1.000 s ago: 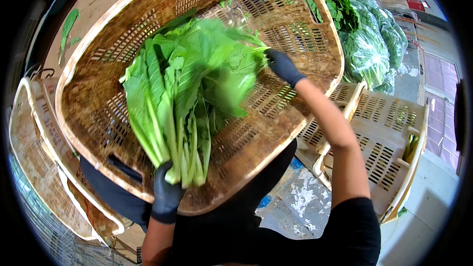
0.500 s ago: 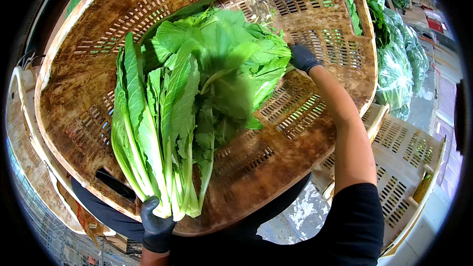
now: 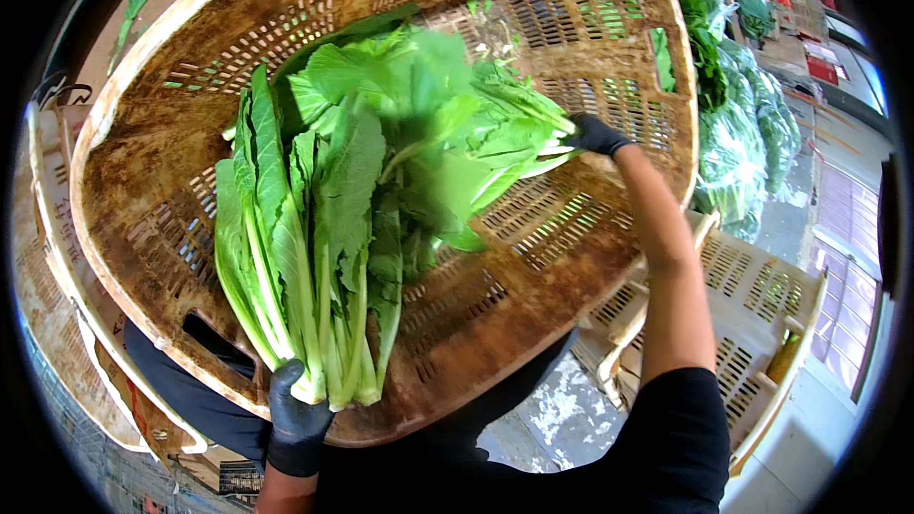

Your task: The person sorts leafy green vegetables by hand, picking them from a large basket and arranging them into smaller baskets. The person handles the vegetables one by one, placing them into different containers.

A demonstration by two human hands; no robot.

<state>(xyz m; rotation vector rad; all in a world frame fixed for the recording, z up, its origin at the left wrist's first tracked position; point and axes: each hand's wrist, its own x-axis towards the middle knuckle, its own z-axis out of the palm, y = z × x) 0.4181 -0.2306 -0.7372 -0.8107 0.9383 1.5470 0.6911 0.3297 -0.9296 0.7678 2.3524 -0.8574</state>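
Note:
A large brown-stained plastic basket [image 3: 495, 319] with slotted walls lies tilted before me, its inside facing me. In it lies a bunch of leafy greens [image 3: 328, 238] with long pale stems pointing toward me. My left hand [image 3: 298, 419], in a black glove, grips this bunch by its stem ends at the basket's near rim. Farther right, my gloved right hand [image 3: 600, 136] is closed on the stem ends of more leafy greens [image 3: 509, 128], whose leaves point left. The leaves of both overlap mid-basket, where a blurred patch hides detail.
Clear plastic bags of greens [image 3: 738, 152] stand beyond the basket's right side. A pale slotted crate [image 3: 752, 295] sits at the lower right, another pale crate [image 3: 57, 190] at the left. A loose leaf [image 3: 143, 5] lies at the far left. Leaf scraps are in the basket's far end.
My right hand has drawn the stems it grips slightly down and right, exposing more pale stem. The left hand keeps its hold. The view has shifted a little, moving the basket left.

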